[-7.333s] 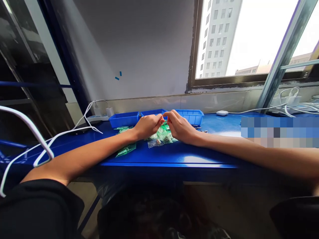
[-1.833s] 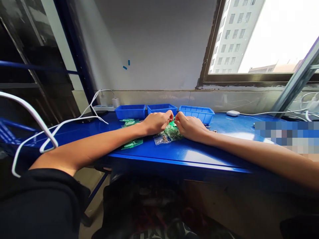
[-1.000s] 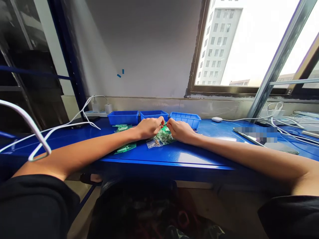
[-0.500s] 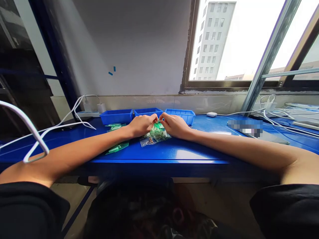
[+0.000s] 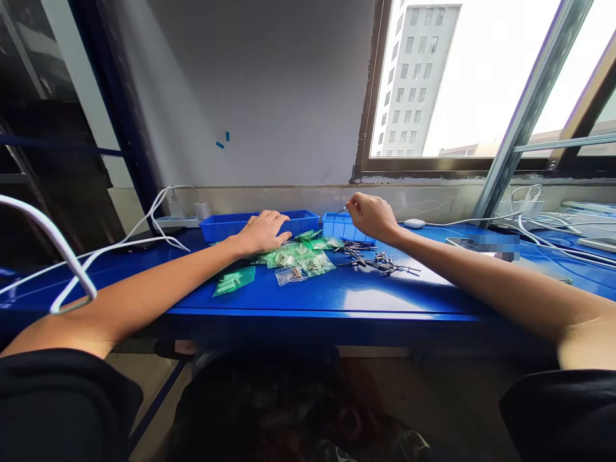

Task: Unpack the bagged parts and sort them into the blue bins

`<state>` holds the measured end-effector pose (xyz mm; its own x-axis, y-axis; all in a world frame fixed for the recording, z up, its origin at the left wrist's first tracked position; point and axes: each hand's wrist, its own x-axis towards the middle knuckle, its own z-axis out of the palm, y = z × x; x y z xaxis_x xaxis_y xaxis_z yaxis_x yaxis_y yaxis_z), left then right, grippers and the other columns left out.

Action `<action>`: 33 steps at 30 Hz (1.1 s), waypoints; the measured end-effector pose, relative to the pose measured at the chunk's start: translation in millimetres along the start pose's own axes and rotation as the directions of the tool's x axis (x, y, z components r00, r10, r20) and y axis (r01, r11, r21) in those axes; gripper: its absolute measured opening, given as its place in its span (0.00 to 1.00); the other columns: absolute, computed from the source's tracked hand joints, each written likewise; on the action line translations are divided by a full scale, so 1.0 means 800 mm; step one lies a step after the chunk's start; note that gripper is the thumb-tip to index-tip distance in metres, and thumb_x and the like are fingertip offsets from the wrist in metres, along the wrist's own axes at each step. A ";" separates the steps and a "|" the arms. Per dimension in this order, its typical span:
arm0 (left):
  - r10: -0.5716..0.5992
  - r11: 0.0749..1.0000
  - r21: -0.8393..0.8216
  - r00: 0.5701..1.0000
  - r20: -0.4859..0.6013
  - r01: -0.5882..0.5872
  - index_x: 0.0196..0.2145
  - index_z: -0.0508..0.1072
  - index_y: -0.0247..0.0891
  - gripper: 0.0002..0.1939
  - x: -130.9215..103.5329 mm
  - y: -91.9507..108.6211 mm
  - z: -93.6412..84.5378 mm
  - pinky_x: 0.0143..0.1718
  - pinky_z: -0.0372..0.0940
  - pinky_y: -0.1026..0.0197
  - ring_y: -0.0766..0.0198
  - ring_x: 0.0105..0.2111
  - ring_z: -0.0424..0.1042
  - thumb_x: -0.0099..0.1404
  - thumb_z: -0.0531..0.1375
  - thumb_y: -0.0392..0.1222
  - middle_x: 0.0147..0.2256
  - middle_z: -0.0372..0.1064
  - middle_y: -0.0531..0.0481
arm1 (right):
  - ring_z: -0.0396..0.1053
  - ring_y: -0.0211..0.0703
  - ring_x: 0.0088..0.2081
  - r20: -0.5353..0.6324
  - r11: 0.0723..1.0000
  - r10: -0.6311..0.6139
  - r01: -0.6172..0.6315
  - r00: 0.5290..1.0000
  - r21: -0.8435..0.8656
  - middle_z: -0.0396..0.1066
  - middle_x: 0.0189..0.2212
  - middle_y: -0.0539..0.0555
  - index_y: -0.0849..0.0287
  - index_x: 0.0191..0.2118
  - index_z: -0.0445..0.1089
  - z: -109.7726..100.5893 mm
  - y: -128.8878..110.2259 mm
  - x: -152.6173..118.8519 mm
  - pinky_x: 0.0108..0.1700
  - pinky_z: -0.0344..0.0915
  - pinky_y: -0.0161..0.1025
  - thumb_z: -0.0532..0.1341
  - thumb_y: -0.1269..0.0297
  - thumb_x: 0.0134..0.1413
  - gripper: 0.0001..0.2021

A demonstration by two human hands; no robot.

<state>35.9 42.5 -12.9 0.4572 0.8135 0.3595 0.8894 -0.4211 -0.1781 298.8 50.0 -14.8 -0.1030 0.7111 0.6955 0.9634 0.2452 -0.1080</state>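
Observation:
My left hand [image 5: 264,232] is open, palm down with fingers spread, over the green plastic bags [image 5: 283,256] and in front of the blue bins. Whether it touches the bags is hidden. Closed in a pinch, my right hand [image 5: 373,215] holds a thin metal pin [image 5: 341,210] above the right blue bin [image 5: 349,228]. Below it, a loose pile of dark metal pins [image 5: 382,263] lies on the blue table. A clear bag [image 5: 290,276] with small brownish pieces lies in front of the green bags, and another green bag [image 5: 233,280] lies apart on the left.
More blue bins [image 5: 221,228] stand along the wall. White cables [image 5: 158,240] run across the left side, one looping close to my left arm. On the right are a flat device [image 5: 462,244], a white plug [image 5: 414,223] and a metal post [image 5: 505,128].
My hands have parted from their meeting point over the bags. The left went left and opened; the right moved right and up with a pin, uncovering the pin pile.

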 end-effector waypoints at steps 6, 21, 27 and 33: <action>-0.105 0.994 0.017 0.993 0.050 0.104 0.62 0.56 0.42 0.26 0.003 -0.010 0.005 0.54 0.54 0.40 0.45 0.57 0.58 0.69 0.47 0.53 0.56 0.62 0.37 | 0.70 0.50 0.41 0.079 0.996 0.047 -0.040 0.996 -0.085 0.73 0.46 0.59 0.58 0.46 0.69 0.017 0.009 -0.004 0.35 0.58 0.41 0.45 0.63 0.63 0.17; 0.234 0.965 -0.177 0.941 0.244 -0.194 0.44 0.71 0.37 0.15 0.012 -0.061 -0.030 0.39 0.60 0.64 0.61 0.40 0.69 0.63 0.51 0.45 0.42 0.72 0.47 | 0.70 0.51 0.44 0.080 0.972 -0.233 0.232 0.969 0.026 0.72 0.48 0.60 0.61 0.51 0.65 0.034 -0.012 -0.019 0.41 0.61 0.43 0.47 0.53 0.64 0.20; 0.266 0.964 -0.079 0.927 0.264 -0.254 0.37 0.69 0.38 0.13 0.010 -0.044 -0.023 0.34 0.59 0.63 0.59 0.36 0.69 0.62 0.53 0.49 0.36 0.71 0.46 | 0.72 0.51 0.41 0.122 0.963 -0.271 0.269 0.955 0.031 0.74 0.48 0.56 0.55 0.55 0.63 0.029 -0.011 -0.021 0.35 0.61 0.40 0.46 0.50 0.63 0.22; 0.188 0.978 0.034 0.941 0.283 -0.206 0.39 0.67 0.37 0.17 0.005 -0.030 -0.020 0.28 0.57 0.61 0.57 0.32 0.68 0.63 0.52 0.54 0.35 0.69 0.44 | 0.73 0.50 0.43 0.171 0.936 -0.348 0.352 0.922 0.004 0.73 0.50 0.54 0.49 0.58 0.63 0.023 -0.014 -0.022 0.37 0.63 0.40 0.47 0.49 0.64 0.23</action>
<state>16.4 49.4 7.4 0.5991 0.7994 0.0458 0.7760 -0.5657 -0.2789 285.3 47.0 -39.3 -0.4723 0.6831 0.5571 0.8644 0.4828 0.1408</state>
